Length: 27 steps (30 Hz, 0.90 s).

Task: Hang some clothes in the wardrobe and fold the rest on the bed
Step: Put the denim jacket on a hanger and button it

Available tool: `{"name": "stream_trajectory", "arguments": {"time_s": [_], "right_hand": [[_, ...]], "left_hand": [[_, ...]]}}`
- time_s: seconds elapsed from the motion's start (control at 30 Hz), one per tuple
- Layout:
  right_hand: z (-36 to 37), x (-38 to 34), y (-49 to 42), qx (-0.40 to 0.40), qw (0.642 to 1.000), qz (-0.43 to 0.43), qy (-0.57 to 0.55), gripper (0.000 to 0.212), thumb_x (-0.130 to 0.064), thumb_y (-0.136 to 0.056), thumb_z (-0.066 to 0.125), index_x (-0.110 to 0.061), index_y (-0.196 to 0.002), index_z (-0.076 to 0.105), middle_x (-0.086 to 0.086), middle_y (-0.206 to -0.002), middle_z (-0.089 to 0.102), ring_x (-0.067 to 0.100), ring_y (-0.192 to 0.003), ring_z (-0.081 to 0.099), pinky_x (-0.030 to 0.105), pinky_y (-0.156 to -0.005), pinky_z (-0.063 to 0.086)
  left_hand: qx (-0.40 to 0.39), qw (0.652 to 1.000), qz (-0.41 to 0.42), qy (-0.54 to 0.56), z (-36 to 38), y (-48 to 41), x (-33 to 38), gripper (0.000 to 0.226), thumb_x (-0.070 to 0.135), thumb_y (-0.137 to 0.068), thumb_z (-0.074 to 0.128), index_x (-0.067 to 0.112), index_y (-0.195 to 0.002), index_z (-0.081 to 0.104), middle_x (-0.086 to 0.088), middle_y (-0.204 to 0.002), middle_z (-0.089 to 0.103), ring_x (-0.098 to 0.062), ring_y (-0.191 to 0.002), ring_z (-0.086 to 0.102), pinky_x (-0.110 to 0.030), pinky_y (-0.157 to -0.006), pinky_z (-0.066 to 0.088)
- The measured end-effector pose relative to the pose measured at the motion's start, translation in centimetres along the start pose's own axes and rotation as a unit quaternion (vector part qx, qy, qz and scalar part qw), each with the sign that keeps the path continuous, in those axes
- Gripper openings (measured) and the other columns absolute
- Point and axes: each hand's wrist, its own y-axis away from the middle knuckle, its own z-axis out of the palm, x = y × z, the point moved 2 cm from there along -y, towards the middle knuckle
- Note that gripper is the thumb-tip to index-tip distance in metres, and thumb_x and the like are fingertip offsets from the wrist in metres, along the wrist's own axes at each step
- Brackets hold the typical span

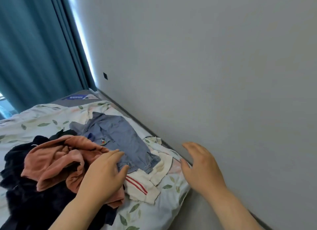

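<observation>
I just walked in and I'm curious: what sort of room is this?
Most likely a bedroom: a bed with leaf-print bedding stands against a plain wall, loose clothes are piled on it, and teal curtains hang behind.

- The bed (151, 211) is bounded on the right by the wall (223, 75), set close against its edge.
- The left and middle of the bed are covered by a clothes pile (51, 162).
- Bare bedding is seen beyond the pile, toward the curtain (30, 49).
- Open air is found around the right hand (202, 166), beside the wall.
</observation>
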Motion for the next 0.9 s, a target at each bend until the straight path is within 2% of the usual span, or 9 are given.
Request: {"name": "stream_trajectory", "arguments": {"time_s": [0.07,0.27,0.5,0.6,0.67,0.77,0.9], "right_hand": [[-0.6,0.7,-2.6,-0.033,0.999,-0.031,0.0,0.047,-0.025,-0.094,0.061,-0.022,-0.141,0.052,-0.008,-0.139,0.053,0.012,-0.13,0.046,0.021,-0.108,0.028],[-1.0,1.2,-8.1,-0.095,0.99,-0.103,-0.009,0.046,-0.027,-0.096,0.059,-0.026,-0.141,0.05,-0.018,-0.13,0.047,0.007,-0.127,0.044,0.009,-0.099,0.02],[2.3,-3.2,-11.2,-0.149,0.975,-0.157,-0.048,0.038,-0.022,-0.093,0.059,-0.028,-0.13,0.057,-0.017,-0.122,0.056,0.004,-0.113,0.049,0.016,-0.096,0.039],[3.4,-4.9,-12.3,-0.148,0.975,-0.158,-0.048,0.039,-0.022,-0.093,0.059,-0.027,-0.132,0.056,-0.023,-0.115,0.046,0.003,-0.116,0.048,0.009,-0.088,0.03],[4.0,-5.4,-13.3,-0.139,0.977,-0.157,-0.043,0.041,-0.022,-0.093,0.061,-0.024,-0.133,0.057,-0.019,-0.119,0.051,0.005,-0.117,0.05,0.008,-0.088,0.027],[4.1,-5.8,-14.4,-0.148,0.977,-0.154,-0.021,0.046,-0.026,-0.095,0.06,-0.022,-0.14,0.052,-0.009,-0.138,0.052,0.008,-0.125,0.047,0.011,-0.095,0.026],[3.5,-6.1,-16.0,-0.146,0.977,-0.152,-0.023,0.047,-0.027,-0.097,0.058,-0.024,-0.143,0.048,-0.01,-0.143,0.049,0.008,-0.13,0.044,0.011,-0.098,0.026]], "left_hand": [[0.019,0.999,-0.037,0.002,0.0,-0.7,0.7,0.05,0.044,-0.089,0.057,0.019,-0.132,0.062,0.003,-0.138,0.058,-0.016,-0.13,0.051,-0.032,-0.108,0.037],[0.062,0.99,-0.127,0.014,-0.5,-0.8,1.5,0.043,0.036,-0.094,0.059,0.026,-0.136,0.056,0.011,-0.145,0.049,-0.009,-0.134,0.042,-0.025,-0.108,0.031],[0.097,0.974,-0.201,0.023,-1.5,-0.5,-2.8,0.051,0.042,-0.092,0.06,0.028,-0.14,0.053,0.012,-0.149,0.045,-0.007,-0.138,0.038,-0.026,-0.112,0.033],[0.104,0.973,-0.206,0.029,-1.4,-0.8,-4.6,0.052,0.043,-0.092,0.06,0.028,-0.141,0.053,0.011,-0.15,0.045,-0.007,-0.139,0.037,-0.026,-0.112,0.031],[0.11,0.971,-0.211,0.036,-1.4,-1.2,-5.6,0.052,0.042,-0.092,0.06,0.026,-0.141,0.053,0.01,-0.149,0.045,-0.008,-0.139,0.038,-0.026,-0.112,0.031],[0.114,0.97,-0.207,0.049,-1.5,-1.9,-6.3,0.05,0.041,-0.092,0.061,0.025,-0.139,0.055,0.009,-0.146,0.049,-0.01,-0.136,0.042,-0.029,-0.112,0.035],[0.125,0.972,-0.193,0.059,-2.2,-3.2,-6.4,0.048,0.04,-0.092,0.061,0.025,-0.138,0.056,0.011,-0.143,0.053,-0.008,-0.135,0.044,-0.032,-0.112,0.038]]}}
